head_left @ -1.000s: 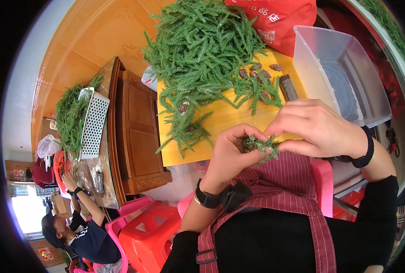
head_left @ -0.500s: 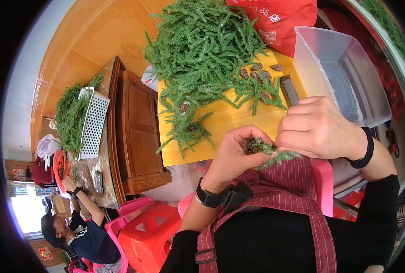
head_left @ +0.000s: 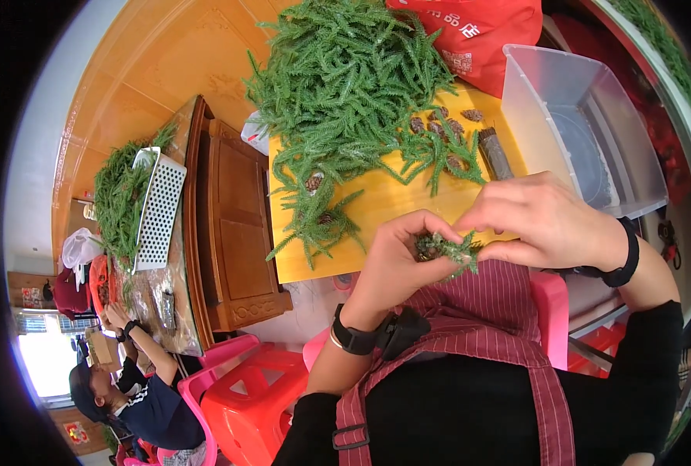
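Observation:
My left hand (head_left: 398,260) is closed around a small bundle of green pine sprigs (head_left: 448,250), held above my lap just past the table's near edge. A darker, knobbly part shows between its thumb and fingers; whether that is a pine cone I cannot tell. From the right, my right hand (head_left: 543,221) reaches in, its thumb and forefinger on the bundle's outer end, one from above and one from below. Beyond the hands, two sprig clusters with pine cones (head_left: 314,183) lie on the yellow tabletop (head_left: 392,217), and a large heap of green sprigs (head_left: 345,78) covers its far part.
Loose pine cones (head_left: 472,115) and a dark bundle of thin sticks (head_left: 494,153) lie at the right. Beside them stands a clear plastic bin (head_left: 609,140), with a red bag (head_left: 477,39) behind. A co-worker (head_left: 151,404) sits left at another table with a white basket (head_left: 159,213). A red stool (head_left: 252,396) stands between.
My right thumb and forefinger have parted from a tight pinch. The sprig end that stuck out to the right now sits closer to the bundle. My left hand has barely moved.

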`<state>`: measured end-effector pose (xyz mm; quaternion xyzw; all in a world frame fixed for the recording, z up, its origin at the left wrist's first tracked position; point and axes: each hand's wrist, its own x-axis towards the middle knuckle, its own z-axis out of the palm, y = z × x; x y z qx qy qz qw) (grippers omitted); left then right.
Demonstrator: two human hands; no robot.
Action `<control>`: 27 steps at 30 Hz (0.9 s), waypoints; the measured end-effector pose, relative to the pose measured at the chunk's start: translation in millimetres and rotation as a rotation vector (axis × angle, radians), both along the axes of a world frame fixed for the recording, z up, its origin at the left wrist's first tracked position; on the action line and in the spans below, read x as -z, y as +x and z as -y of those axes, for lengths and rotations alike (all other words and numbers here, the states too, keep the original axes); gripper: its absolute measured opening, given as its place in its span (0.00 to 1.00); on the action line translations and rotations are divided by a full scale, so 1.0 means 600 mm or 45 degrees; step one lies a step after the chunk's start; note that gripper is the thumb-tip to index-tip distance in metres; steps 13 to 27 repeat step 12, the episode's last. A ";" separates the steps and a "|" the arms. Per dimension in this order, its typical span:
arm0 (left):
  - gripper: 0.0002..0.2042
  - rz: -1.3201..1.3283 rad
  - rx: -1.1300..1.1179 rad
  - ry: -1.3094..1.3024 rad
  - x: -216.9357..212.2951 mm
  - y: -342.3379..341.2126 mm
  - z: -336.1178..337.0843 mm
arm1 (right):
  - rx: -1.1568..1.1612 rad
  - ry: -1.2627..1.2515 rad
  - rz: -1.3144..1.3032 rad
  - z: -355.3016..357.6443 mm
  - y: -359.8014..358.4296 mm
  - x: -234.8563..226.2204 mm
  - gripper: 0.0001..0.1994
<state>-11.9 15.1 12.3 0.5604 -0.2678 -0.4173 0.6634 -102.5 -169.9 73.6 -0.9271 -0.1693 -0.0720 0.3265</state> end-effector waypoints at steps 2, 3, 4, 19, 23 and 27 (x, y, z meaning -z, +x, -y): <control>0.11 -0.095 0.058 -0.135 -0.001 -0.001 0.000 | -0.140 -0.208 0.192 0.003 0.000 -0.001 0.09; 0.11 -0.095 0.060 -0.134 -0.002 0.000 0.000 | -0.138 -0.208 0.193 0.004 0.001 -0.001 0.09; 0.11 -0.157 0.113 -0.086 -0.002 0.002 -0.001 | -0.186 -0.252 0.265 0.006 0.003 -0.001 0.08; 0.11 -0.053 0.160 -0.059 -0.005 0.005 0.002 | -0.162 -0.388 0.280 0.007 0.001 -0.008 0.05; 0.11 -0.053 0.160 -0.059 -0.005 0.005 0.002 | -0.162 -0.388 0.280 0.007 0.001 -0.008 0.05; 0.11 -0.053 0.160 -0.059 -0.005 0.005 0.002 | -0.162 -0.388 0.280 0.007 0.001 -0.008 0.05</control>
